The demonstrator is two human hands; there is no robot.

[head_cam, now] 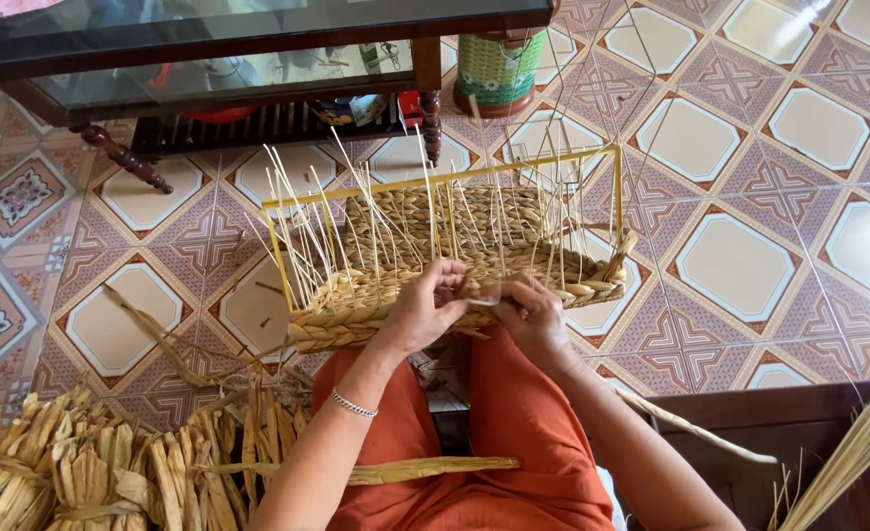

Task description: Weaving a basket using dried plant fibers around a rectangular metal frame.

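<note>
A half-woven straw basket [376, 295] sits on a yellow metal frame [435, 183] in front of my knees, with several thin pale stakes sticking up from it. My left hand [425, 307] grips the near woven wall, fingers curled over the braid. Just to its right, my right hand [531, 313] pinches a strand of the plaited fibre [592, 287] on the same near edge. Both hands touch the rim close together. My orange trousers [494, 433] show below, with a loose dried strand [425, 470] lying across my lap.
Bundles of dried fibre [90, 472] lie on the patterned tile floor at lower left. A glass-topped dark wooden table [228, 39] stands beyond the basket, a green woven container [499, 69] beside it. More stalks [848, 462] lean at lower right over a dark wooden edge.
</note>
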